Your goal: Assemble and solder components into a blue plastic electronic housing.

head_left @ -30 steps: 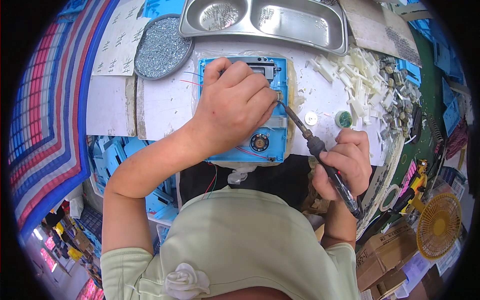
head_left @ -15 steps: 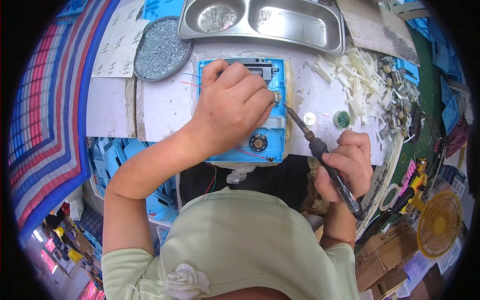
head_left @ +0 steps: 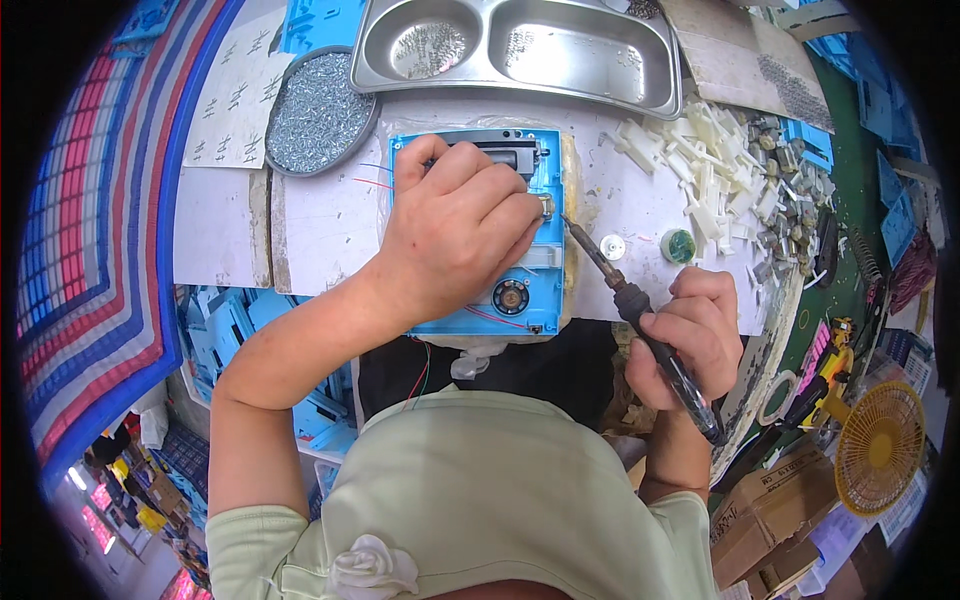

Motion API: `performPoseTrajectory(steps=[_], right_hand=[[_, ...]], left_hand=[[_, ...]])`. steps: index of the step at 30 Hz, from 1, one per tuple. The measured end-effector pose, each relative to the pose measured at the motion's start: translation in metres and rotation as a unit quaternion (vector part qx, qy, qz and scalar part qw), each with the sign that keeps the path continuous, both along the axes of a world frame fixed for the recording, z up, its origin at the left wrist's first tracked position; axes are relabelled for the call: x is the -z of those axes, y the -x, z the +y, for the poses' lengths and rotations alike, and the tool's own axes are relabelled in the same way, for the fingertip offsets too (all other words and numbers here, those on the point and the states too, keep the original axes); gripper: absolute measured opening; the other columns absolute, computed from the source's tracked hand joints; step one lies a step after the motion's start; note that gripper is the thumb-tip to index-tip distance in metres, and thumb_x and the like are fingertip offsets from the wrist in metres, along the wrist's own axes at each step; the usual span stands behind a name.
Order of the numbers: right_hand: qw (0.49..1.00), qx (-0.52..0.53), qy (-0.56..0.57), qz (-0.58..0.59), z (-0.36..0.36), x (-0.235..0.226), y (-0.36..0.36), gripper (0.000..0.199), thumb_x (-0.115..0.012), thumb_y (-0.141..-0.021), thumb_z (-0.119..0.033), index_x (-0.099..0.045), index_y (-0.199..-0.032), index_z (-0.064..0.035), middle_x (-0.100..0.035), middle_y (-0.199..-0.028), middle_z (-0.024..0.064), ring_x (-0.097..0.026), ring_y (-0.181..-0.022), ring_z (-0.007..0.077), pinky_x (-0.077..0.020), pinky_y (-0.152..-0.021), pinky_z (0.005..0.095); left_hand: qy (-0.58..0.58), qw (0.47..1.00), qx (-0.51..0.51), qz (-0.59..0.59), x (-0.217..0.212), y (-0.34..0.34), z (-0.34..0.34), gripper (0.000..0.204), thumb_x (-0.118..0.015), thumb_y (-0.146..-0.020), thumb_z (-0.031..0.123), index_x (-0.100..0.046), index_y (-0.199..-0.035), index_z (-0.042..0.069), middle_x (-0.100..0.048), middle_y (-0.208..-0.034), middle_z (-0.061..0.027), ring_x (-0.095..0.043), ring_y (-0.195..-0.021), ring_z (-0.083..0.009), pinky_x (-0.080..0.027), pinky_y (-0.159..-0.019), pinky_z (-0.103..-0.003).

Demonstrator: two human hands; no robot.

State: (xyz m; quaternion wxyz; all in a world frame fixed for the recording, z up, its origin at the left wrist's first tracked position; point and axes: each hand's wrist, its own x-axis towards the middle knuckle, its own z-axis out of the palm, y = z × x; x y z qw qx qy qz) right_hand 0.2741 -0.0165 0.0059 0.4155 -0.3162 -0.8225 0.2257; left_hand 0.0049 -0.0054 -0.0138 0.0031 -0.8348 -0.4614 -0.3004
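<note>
A blue plastic housing (head_left: 548,262) lies on the bench in front of me, with a small round speaker (head_left: 511,297) and thin wires inside. My left hand (head_left: 455,225) rests over its middle, fingers curled down and pressed together. Whatever those fingers pinch is hidden beneath them. A small metal part (head_left: 546,205) shows beside my left fingertips. My right hand (head_left: 695,335) grips a soldering iron (head_left: 640,310) by its dark handle. The iron's tip points up and left, at the housing's right edge close to that metal part.
A dish of screws (head_left: 322,110) stands at the far left, beside a metal tray (head_left: 585,55) holding small parts. To the right lie a small round green-filled container (head_left: 678,245), a white disc (head_left: 612,247), white plastic pieces (head_left: 715,165) and small motors (head_left: 790,170). A yellow fan (head_left: 880,448) stands lower right.
The whole view has shifted slightly, so the bench items sit a little lower and further left. Both hands keep nearly the same pose, and the iron's tip stays by the housing's right edge.
</note>
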Motion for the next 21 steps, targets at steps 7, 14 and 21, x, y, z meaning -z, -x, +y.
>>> performPoseTrajectory(steps=[7,14,21], right_hand=[[1.000,0.008,-0.008,0.002,0.000,-0.002,0.000,0.026,-0.071,-0.072,-0.005,-0.064,-0.096,-0.0033,-0.059,-0.070,0.0089,-0.053,-0.075,0.0302,-0.0473,-0.073,0.0420],[0.999,0.016,-0.042,0.009,0.012,-0.006,-0.001,0.026,-0.075,-0.073,-0.007,-0.066,-0.098,-0.0051,-0.060,-0.070,0.0071,-0.052,-0.072,0.0292,-0.0468,-0.068,0.0385],[0.990,0.028,0.056,0.124,0.013,-0.003,0.024,0.033,-0.076,-0.080,-0.008,-0.067,-0.112,-0.0020,-0.067,-0.087,0.0101,-0.062,-0.081,0.0287,-0.0516,-0.075,0.0388]], left_hand=[[0.015,0.999,-0.031,-0.026,-0.027,0.021,-0.003,0.048,-0.086,-0.073,0.022,-0.065,-0.115,0.013,-0.065,-0.099,-0.0027,-0.061,-0.090,-0.0254,-0.036,-0.094,-0.046],[0.172,0.970,-0.100,0.141,-0.049,0.073,-0.026,0.030,-0.078,-0.086,0.014,-0.071,-0.114,0.006,-0.066,-0.089,-0.0108,-0.066,-0.073,-0.0271,-0.054,-0.062,-0.036],[0.095,0.980,-0.019,-0.171,-0.021,0.046,-0.010,0.015,-0.079,-0.084,0.003,-0.075,-0.098,0.001,-0.072,-0.094,-0.0100,-0.071,-0.077,-0.0200,-0.056,-0.064,-0.029]])
